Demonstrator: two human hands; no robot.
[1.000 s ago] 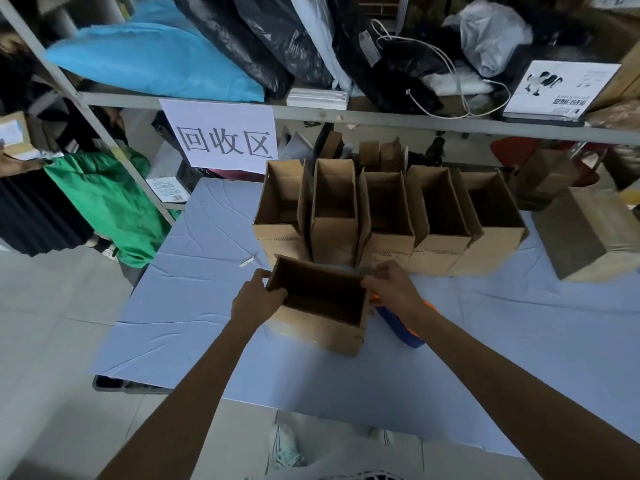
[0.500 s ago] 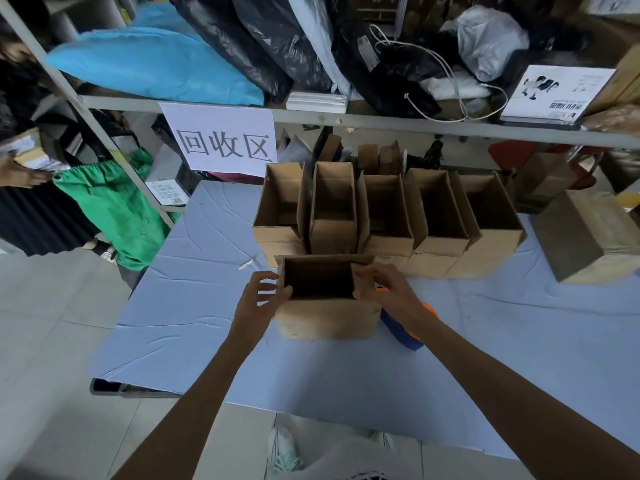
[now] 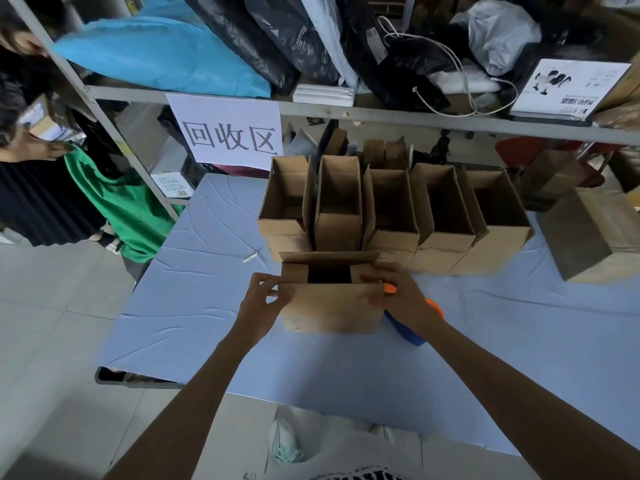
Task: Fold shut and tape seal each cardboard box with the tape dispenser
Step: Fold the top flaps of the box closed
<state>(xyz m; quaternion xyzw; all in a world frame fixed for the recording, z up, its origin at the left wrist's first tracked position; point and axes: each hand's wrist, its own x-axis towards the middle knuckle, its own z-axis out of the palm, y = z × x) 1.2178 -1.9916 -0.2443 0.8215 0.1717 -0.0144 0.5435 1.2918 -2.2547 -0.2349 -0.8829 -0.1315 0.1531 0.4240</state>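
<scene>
The left hand (image 3: 260, 304) and right hand (image 3: 403, 296) each gripped an end of the cardboard box (image 3: 329, 306), seemingly to tuck its flaps inward, the tape dispenser (image 3: 407, 329) handy just beside it.

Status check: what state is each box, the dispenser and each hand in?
near box: upright, side flaps folded in, middle gap open, untaped.
row boxes: five, upright, open.
right box: apart, no opening visible.
left hand: grips near box's left end.
right hand: grips its right flap.
dispenser: lying mostly hidden behind right hand.
</scene>
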